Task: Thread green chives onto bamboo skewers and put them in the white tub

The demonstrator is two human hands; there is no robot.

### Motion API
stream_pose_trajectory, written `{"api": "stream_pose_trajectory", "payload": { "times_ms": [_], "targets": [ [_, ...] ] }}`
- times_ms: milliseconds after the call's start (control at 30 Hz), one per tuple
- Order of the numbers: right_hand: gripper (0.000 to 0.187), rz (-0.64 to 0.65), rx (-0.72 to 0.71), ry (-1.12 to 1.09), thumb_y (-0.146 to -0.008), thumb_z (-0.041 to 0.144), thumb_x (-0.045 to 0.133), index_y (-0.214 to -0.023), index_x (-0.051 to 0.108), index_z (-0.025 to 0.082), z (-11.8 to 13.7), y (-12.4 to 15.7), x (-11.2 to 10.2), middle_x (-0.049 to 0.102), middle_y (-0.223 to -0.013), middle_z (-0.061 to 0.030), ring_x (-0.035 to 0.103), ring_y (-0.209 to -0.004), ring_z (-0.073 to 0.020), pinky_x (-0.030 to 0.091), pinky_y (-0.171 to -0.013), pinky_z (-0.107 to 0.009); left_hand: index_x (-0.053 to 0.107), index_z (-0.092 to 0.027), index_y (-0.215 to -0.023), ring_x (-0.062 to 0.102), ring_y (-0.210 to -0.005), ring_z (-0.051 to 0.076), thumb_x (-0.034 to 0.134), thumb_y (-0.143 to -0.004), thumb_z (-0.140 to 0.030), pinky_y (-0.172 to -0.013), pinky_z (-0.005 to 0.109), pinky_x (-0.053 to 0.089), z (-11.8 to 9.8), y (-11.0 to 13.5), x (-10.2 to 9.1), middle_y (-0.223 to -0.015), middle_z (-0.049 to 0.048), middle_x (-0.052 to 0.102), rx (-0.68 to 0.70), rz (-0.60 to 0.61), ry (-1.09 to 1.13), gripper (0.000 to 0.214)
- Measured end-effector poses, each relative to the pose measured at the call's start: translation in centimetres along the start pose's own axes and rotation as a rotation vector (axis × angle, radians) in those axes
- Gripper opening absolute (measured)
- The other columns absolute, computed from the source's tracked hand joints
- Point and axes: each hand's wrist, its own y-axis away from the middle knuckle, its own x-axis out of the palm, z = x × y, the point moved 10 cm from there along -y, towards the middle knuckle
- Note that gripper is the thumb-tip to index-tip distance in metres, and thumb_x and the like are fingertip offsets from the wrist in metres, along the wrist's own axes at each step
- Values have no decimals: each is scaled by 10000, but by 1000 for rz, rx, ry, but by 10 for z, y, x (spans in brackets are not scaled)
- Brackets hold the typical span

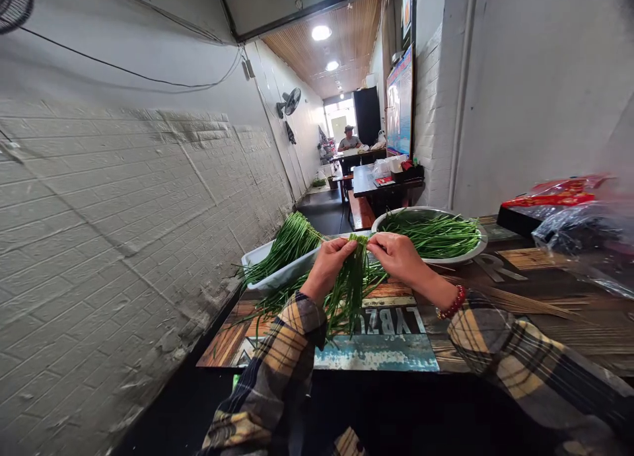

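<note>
Between the two sets of fingertips, a bunch of green chives (351, 291) hangs over the near part of the table (386, 355), its top end pinched from both sides. The left hand (327, 266) closes thumb and fingers on it from one side and the right hand (396, 256) from the other, both narrow around the stalks. The grip takes only the top, so I judge that loose stalks could slip out below the fingers and fall on the table, or past its near edge not far beneath the hanging tips. Just beyond the left fingers sits a white tray (282, 275) of chives, and beyond the right fingers a round bowl (475, 252) holds more; a wide sweep could brush either rim. Out past the right wrist lie thin skewers (525, 303) and plastic bags (584, 238), which a sleeve might catch. The brick wall (123, 231) hems in the left side; the freest room is upward and back toward the body.
</note>
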Motion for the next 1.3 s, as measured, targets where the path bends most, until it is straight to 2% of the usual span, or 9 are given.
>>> {"api": "stream_pose_trajectory", "payload": {
  "times_ms": [233, 333, 433, 600, 767, 900, 1000, 1100, 1300],
  "targets": [
    [193, -29, 71, -26, -862, 187, 532, -686, 610, 188, -6, -4, -6, 648, -679, -24, 582, -646, -161, 410, -647, -266, 705, -122, -951, 552, -743, 130, 803, -650, -397, -688, 231, 404, -2, 0, 8, -844, 33, 672, 8, 142, -18, 420],
    [164, -9, 86, -37, -859, 178, 533, -732, 638, 179, -6, -4, -6, 673, -724, -38, 604, -680, -170, 424, -661, -274, 689, -107, -939, 545, -685, 119, 828, -615, -374, -657, 233, 406, 3, 0, 7, -797, 28, 665, -33, 141, -21, 442],
    [125, 27, 114, -92, -862, 217, 559, -903, 667, 169, -7, -6, -6, 685, -777, -45, 618, -695, -172, 447, -660, -280, 682, -99, -879, 529, -636, 103, 828, -609, -373, -629, 229, 402, 0, -2, 2, -742, 15, 651, -47, 122, -28, 411],
    [334, -34, 42, -165, -844, 298, 619, -1155, 595, 177, 5, -18, -19, 663, -947, -64, 618, -754, -170, 473, -661, -282, 689, -112, -898, 537, -647, 108, 796, -647, -343, -633, 234, 417, -19, -7, 4, -755, 11, 659, -30, 211, -172, 357],
    [110, -116, -47, -124, -882, 283, 578, -916, 631, 193, 26, -23, -17, 669, -861, -46, 603, -788, -180, 457, -697, -286, 697, -119, -962, 573, -779, 145, 736, -715, -265, -752, 273, 446, -33, -9, 8, -871, 31, 688, 100, 291, -389, 289],
    [113, -178, -39, -66, -890, 241, 550, -800, 605, 197, 31, -17, -11, 654, -780, -40, 598, -763, -185, 445, -732, -298, 678, -103, -996, 599, -835, 169, 703, -749, -261, -828, 310, 450, -27, -7, 5, -922, 48, 694, 148, 275, -489, 295],
    [134, -245, -2, -53, -900, 244, 527, -795, 596, 196, 32, -18, -15, 657, -786, -47, 595, -749, -184, 443, -718, -299, 626, -108, -1139, 602, -977, 210, 697, -765, -287, -903, 337, 444, -33, -4, -6, -1071, 93, 679, 223, 166, -514, 421],
    [144, -308, 32, -39, -907, 261, 520, -796, 587, 198, 32, -26, -25, 659, -790, -47, 590, -743, -181, 440, -698, -298, 525, -164, -1296, 548, -1133, 239, 709, -766, -320, -985, 373, 408, -43, 4, -29, -1260, 120, 594, 305, -51, -600, 582],
    [131, -443, 77, 4, -891, 285, 549, -799, 583, 199, 15, -38, -51, 625, -722, -26, 589, -701, -175, 441, -657, -305, 462, -201, -1332, 559, -1083, 224, 666, -802, -316, -921, 382, 444, -27, 52, -86, -1182, 110, 579, 306, -387, -792, 579]
  ]
}}
